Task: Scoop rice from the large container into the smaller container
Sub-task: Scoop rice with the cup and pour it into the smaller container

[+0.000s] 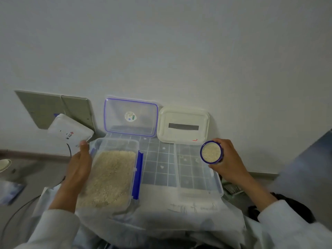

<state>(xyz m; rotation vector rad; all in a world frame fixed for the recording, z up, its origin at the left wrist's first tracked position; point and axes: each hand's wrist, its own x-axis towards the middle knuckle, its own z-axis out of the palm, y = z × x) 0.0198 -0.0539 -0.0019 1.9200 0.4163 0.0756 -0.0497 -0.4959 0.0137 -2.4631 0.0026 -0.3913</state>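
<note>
A large clear container with blue clips sits at the left, filled with pale rice. My left hand rests flat along its left wall, fingers straight. My right hand grips a small blue-rimmed cup full of rice, held upright over the far right corner of the smaller clear container. That container holds only a few scattered grains. Both containers stand on a grey gridded mat.
A clear lid with a blue seal and a white lid lean against the wall behind. A white device with a cable lies at the left. A white plastic sheet covers the front edge.
</note>
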